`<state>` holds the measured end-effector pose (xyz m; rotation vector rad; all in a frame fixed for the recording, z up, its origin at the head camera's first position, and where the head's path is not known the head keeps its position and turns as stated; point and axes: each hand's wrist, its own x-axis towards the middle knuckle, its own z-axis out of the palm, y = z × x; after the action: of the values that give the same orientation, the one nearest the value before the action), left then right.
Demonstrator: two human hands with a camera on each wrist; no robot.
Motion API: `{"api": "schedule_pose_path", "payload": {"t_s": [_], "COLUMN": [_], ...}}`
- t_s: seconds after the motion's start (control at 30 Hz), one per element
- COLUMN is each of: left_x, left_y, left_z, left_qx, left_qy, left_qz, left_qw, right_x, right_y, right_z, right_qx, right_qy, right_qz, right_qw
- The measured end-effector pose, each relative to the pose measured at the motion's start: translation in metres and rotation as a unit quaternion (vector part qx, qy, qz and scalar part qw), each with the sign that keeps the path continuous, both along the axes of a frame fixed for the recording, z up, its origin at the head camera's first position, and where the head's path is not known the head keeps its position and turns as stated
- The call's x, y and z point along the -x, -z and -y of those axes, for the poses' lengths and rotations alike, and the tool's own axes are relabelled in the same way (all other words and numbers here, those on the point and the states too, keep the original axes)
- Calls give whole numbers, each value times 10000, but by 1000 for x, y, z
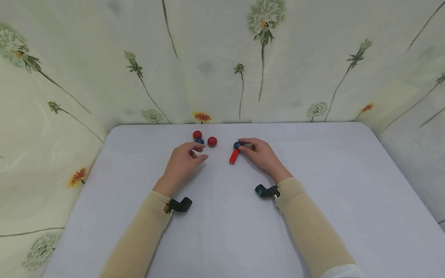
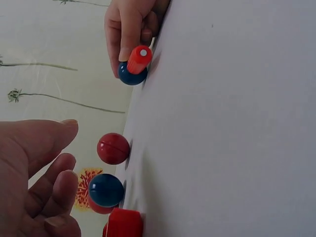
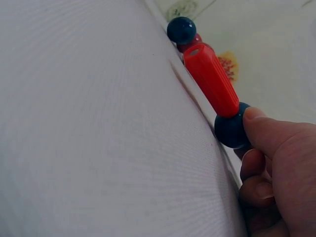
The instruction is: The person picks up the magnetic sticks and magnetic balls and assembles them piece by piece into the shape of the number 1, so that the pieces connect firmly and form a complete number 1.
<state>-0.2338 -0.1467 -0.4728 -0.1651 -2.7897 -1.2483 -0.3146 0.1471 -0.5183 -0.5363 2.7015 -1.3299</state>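
Observation:
My right hand (image 1: 259,156) pinches a blue ball (image 1: 238,145) between thumb and fingers. A ribbed red stick (image 3: 212,79) is joined to that ball and points toward the near side in the head view. My left hand (image 1: 184,162) holds nothing; its fingers are loosely bent, with a gap between thumb and fingertips. Just beyond it are a second blue ball (image 2: 106,190), partly covered by the hand in the head view, a red ball (image 1: 212,141) and another red ball (image 1: 197,134). Another red piece (image 2: 124,224) shows at the bottom edge of the left wrist view.
All this lies near the far edge of a white-covered table (image 1: 222,231). Behind the table hangs a pale curtain (image 1: 208,77) with a dandelion print. A small dark camera (image 1: 181,205) sits on the left wrist, and another (image 1: 265,191) on the right.

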Motion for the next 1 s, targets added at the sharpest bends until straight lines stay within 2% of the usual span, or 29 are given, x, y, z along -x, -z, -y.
{"api": "schedule_pose_path", "payload": {"t_s": [0.23,0.4,0.53,0.7,1.0], "left_x": [15,23,30,36,42], "left_y": [-1,0,2,6,10], "left_z": [18,24,26,25,20], "left_qx": [53,162,192,282,903], "left_qy": [-376,-599,-578,-478,-198], "left_qz": [93,336,484,490,266], "left_qw": [9992,9975,9970,9973,9954], "right_x": [1,2,2,2,-2], "right_y": [-1,-1,-1,-1,-4], "right_z": [1,2,2,1,2], "right_qx": [-15,-22,-40,-54,-31], "right_qy": [-7,-23,-14,1,21], "right_qz": [-17,6,23,-18,20], "right_qw": [10000,10000,10000,10000,10000]}}
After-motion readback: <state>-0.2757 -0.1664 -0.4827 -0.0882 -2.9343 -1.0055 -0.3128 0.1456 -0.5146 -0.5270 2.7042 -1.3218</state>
